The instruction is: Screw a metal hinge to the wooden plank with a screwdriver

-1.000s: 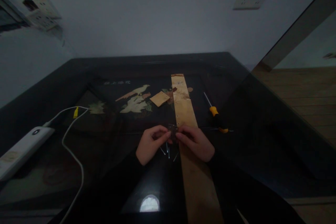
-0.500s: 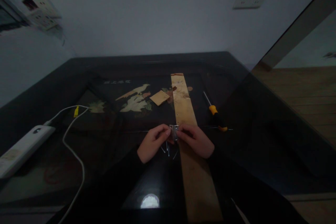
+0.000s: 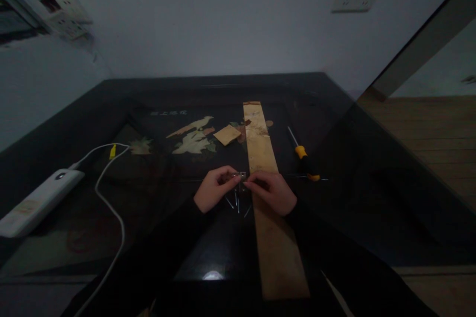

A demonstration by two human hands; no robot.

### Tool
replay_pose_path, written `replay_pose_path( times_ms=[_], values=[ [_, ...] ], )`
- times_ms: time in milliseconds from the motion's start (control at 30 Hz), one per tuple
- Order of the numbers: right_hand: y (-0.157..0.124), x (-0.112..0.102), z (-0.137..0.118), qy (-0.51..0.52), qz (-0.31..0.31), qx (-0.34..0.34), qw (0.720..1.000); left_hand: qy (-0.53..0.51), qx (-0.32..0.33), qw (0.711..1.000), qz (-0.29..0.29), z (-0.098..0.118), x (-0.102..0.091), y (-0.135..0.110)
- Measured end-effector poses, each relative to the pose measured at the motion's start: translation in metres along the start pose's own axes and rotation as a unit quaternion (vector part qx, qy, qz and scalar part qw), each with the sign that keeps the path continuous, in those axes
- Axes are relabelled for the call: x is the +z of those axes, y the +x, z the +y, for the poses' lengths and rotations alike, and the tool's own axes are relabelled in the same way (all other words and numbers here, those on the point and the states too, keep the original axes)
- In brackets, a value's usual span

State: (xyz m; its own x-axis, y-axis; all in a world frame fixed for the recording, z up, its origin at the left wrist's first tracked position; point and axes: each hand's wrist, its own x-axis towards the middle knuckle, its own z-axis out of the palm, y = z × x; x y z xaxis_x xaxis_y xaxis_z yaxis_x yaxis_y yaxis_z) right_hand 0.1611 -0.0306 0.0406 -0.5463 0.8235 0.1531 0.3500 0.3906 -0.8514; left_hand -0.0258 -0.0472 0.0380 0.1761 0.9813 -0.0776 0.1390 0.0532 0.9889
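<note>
Both hands meet at a small silver metal hinge [image 3: 243, 175] beside the left edge of a long wooden board [image 3: 277, 252]. My left hand [image 3: 214, 190] pinches the hinge's left side between thumb and fingers. On the other side, my right hand [image 3: 274, 192] grips it with closed fingertips, the hand itself lying over the board. The fingers cover much of the hinge. Several loose screws [image 3: 238, 201] rest on the dark tabletop just below the hands.
A yellow-and-black screwdriver [image 3: 301, 151] lies right of the board. Left of the board is a small square wooden piece [image 3: 227, 134]. A white power strip [image 3: 40, 200] with a white cable [image 3: 111, 210] occupies the left side of the dark table [image 3: 208, 252].
Both hands and the hinge have shifted slightly left relative to the board, and the hinge appears turned between the fingers. The view has tilted a little, bringing the board's near end into sight.
</note>
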Motion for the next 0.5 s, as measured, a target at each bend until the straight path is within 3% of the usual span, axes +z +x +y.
replay_pose_path(
  times_ms=[267,367,500],
  values=[
    [0.002,-0.028,0.009,-0.123,-0.035,-0.067,0.989,0.050,0.024,0.997,0.062,-0.014,-0.011,0.016],
    [0.003,-0.028,0.013,-0.153,-0.068,-0.062,0.984,0.064,0.030,0.996,0.052,-0.016,-0.011,0.030],
    [0.002,-0.023,0.015,-0.180,-0.128,-0.057,0.974,0.109,0.051,0.990,0.080,-0.015,-0.003,0.058]
  ],
)
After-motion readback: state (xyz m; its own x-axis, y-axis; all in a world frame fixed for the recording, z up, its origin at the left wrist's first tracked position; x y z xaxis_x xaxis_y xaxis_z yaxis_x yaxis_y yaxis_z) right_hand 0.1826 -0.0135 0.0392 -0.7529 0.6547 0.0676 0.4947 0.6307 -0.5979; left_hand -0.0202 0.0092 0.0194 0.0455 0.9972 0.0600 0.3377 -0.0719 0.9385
